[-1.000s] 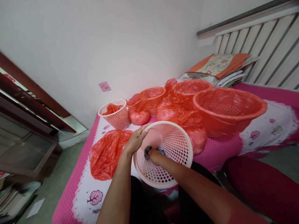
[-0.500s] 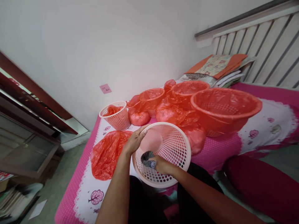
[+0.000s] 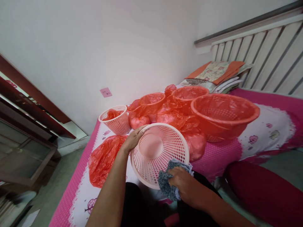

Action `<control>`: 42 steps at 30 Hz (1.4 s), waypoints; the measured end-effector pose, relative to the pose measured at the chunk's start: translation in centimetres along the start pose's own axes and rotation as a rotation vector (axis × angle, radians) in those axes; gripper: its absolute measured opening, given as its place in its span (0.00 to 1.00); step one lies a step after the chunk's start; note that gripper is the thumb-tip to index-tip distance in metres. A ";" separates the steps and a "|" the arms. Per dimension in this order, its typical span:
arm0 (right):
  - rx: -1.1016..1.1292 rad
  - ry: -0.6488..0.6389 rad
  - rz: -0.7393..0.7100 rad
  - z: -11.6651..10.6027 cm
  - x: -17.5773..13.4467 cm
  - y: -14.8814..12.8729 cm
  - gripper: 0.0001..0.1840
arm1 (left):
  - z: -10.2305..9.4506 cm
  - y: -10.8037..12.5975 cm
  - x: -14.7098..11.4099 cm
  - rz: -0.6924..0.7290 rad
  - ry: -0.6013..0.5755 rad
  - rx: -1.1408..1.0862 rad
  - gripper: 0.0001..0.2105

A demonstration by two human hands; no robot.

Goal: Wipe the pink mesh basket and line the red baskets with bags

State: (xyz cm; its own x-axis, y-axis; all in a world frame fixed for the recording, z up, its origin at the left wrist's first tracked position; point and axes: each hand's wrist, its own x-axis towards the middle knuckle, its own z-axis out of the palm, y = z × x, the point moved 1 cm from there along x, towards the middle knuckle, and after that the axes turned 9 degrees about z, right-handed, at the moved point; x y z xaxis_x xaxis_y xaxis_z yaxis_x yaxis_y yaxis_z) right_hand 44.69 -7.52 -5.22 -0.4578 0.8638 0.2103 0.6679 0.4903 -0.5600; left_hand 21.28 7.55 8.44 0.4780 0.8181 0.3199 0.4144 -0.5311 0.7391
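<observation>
A pale pink perforated plastic basket [image 3: 170, 138] is tilted with its open mouth toward me, above my lap at the bed's edge. My left hand [image 3: 135, 138] grips its upper left rim, with the fingers on the outer side partly hidden. In my right hand [image 3: 181, 183] is a grey fuzzy cloth [image 3: 167, 186], bunched up and pressed against the basket's lower right rim. Left of the basket, a crumpled red plastic bag [image 3: 104, 162] lies on the bedspread, partly behind my left forearm.
Behind stand several baskets lined with red bags, including a large one [image 3: 224, 126]. A white basket [image 3: 118, 123] holds a crumpled red bag. Filled red bags [image 3: 195, 143] sit between them. A dark red stool seat [image 3: 260, 192] is at right; folded bedding [image 3: 215, 74] lies at the back.
My right hand has moved the cloth from inside the basket out to its lower right rim, where the cloth is spread wider. My left hand keeps its hold on the rim.
</observation>
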 end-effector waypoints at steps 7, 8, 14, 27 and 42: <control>-0.163 0.110 0.020 -0.4 1.4 1.9 0.18 | -2.3 -1.5 2.2 -0.112 0.150 0.229 0.27; -0.163 0.141 0.019 -0.1 1.5 2.2 0.20 | -2.5 -1.7 2.1 -0.125 0.188 0.252 0.26; -0.161 0.405 -0.111 2.8 2.1 4.1 0.24 | -1.9 -2.7 -1.1 -0.148 0.318 0.256 0.28; -0.126 0.530 -0.166 3.8 5.5 2.1 0.19 | -3.7 -6.4 -2.5 -0.271 0.383 0.151 0.32; -0.066 0.680 -0.229 4.8 5.6 1.1 0.17 | -3.9 -7.1 -2.9 -0.263 0.373 0.199 0.29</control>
State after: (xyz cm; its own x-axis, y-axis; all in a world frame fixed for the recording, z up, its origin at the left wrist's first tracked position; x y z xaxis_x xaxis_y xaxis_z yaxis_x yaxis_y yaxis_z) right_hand 40.05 -2.67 -8.51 -0.1382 0.6090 0.7811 0.6430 0.6550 -0.3970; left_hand 13.98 9.82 4.55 0.0429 0.9339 0.3550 0.6407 -0.2984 0.7074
